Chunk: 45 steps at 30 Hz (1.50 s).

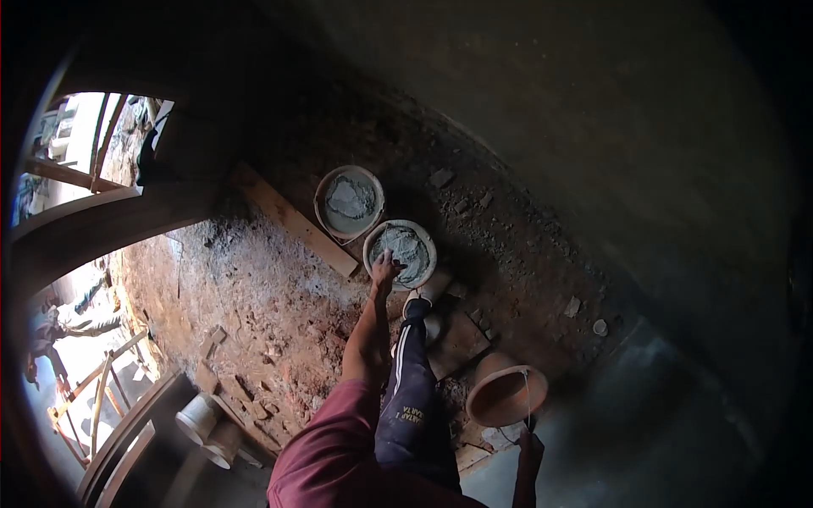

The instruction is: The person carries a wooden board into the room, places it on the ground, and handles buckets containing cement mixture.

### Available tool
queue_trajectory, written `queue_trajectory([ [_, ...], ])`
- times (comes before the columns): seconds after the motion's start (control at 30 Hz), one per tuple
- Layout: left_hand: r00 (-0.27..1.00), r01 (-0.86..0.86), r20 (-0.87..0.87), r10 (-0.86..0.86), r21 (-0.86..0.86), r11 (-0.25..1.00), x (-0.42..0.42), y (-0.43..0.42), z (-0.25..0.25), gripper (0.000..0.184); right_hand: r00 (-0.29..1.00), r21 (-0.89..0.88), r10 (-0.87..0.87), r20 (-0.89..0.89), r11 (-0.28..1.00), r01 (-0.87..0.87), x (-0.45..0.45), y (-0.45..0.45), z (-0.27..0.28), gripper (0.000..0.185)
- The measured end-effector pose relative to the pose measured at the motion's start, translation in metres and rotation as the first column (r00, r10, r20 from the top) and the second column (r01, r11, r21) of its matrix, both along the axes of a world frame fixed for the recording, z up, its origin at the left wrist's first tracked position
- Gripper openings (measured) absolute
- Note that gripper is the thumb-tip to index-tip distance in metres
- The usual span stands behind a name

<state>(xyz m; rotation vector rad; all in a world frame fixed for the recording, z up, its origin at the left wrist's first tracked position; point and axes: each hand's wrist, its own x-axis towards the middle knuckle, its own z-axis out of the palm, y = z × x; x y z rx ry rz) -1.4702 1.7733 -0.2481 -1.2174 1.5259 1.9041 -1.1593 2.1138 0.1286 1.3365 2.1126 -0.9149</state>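
My left hand (385, 267) reaches over the near left rim of a bucket of wet grey mortar (405, 245), its fingers apart; whether they touch the mortar is too small to tell. Just beyond stands a second bucket (350, 201), also holding grey mortar, with its handle hanging at the near side. Low on the right, my right hand (529, 444) is closed round the wire handle of an orange-brown bucket (506, 396). That bucket hangs tilted, its mouth facing me, and no mortar shows inside.
A wooden plank (301, 222) lies left of the mortar buckets on rough dirt. Rubble (474, 203) runs along the wall at right. Two stacked buckets (207, 427) lie at lower left, near a bright opening with wooden framing (102, 385). My foot (415, 306) is beside the nearer mortar bucket.
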Motion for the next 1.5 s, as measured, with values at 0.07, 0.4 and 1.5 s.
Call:
queue_trajectory([
  [0.07,0.994,0.067,-0.096,-0.06,0.08,0.994,0.009,0.009,-0.011,0.042,0.998,-0.008,0.025,0.049,1.0,-0.024,-0.013,-0.005,0.003,0.044],
  [0.4,0.955,0.283,0.064,-0.288,-0.474,0.834,0.001,0.036,0.008,0.032,0.997,-0.018,0.071,0.021,0.997,-0.07,0.006,0.001,0.001,0.042],
  [1.5,0.652,0.601,-0.047,-0.757,-0.576,0.554,-0.033,0.066,0.002,0.028,0.995,-0.035,0.101,0.016,0.994,-0.101,-0.097,-0.008,0.009,0.038],
])
